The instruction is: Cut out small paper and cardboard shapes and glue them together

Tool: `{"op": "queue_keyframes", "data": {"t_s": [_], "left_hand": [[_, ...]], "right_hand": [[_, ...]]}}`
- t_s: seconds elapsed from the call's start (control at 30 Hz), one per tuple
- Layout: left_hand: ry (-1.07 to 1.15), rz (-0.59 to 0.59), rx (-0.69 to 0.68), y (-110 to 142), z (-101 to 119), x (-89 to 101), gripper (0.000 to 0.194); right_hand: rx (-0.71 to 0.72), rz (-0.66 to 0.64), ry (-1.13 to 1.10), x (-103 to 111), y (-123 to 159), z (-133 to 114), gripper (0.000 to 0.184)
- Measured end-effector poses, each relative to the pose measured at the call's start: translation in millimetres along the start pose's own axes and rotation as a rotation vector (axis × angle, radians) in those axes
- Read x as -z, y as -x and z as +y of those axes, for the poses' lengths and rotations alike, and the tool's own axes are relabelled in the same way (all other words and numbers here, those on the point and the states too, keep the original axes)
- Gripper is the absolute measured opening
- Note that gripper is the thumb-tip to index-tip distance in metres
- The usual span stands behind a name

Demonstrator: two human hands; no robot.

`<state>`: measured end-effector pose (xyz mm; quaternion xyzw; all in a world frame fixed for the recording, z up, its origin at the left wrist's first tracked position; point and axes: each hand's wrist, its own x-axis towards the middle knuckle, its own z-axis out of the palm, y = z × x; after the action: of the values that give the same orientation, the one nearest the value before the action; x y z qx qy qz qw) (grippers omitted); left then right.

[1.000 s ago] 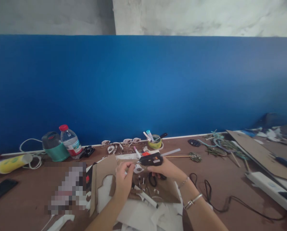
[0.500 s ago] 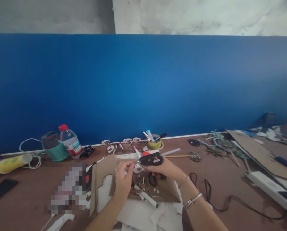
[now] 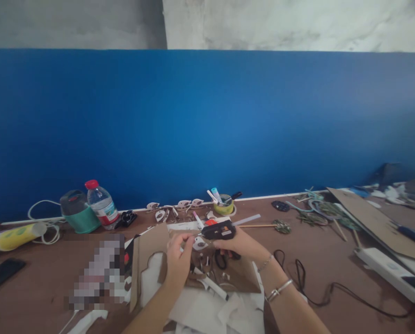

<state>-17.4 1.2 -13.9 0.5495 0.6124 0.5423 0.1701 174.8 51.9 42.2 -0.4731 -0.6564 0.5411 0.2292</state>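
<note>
My right hand (image 3: pixel 233 242) is closed around a black hot glue gun (image 3: pixel 219 230), with a clear glue stick (image 3: pixel 247 219) jutting from its rear. The gun's nozzle points left, close to the fingertips of my left hand (image 3: pixel 179 253). Those fingers are pinched together; whatever they hold is too small to make out. Just beyond and between the hands lies a white bird-shaped cutout (image 3: pixel 199 243) with a dark eye mark. Under my hands are brown cardboard (image 3: pixel 244 273) and white paper scraps (image 3: pixel 196 311). A white marker (image 3: pixel 216 288) and black-handled scissors (image 3: pixel 220 260) rest there.
Several bird cutouts (image 3: pixel 184 204) line the blue partition beside a yellow tape roll (image 3: pixel 224 207) holding pens. A bottle (image 3: pixel 102 205) and a teal container (image 3: pixel 80 218) stand left. The black cord (image 3: pixel 311 301) trails right towards a white power strip (image 3: pixel 391 273). A phone (image 3: pixel 3 273) lies far left.
</note>
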Motion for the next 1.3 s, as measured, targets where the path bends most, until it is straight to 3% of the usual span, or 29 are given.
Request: {"op": "queue_keyframes", "data": {"t_s": [0.9, 1.3], "left_hand": [[-0.004, 0.023, -0.023, -0.1, -0.4, 0.3, 0.025], [-0.014, -0.001, 0.000, -1.2, 1.0, -0.1, 0.023]], "right_hand": [[-0.032, 0.018, 0.025, -0.1, -1.3, 2.4, 0.017], [0.026, -0.024, 0.040, -0.2, 1.3, -1.0, 0.021]]}}
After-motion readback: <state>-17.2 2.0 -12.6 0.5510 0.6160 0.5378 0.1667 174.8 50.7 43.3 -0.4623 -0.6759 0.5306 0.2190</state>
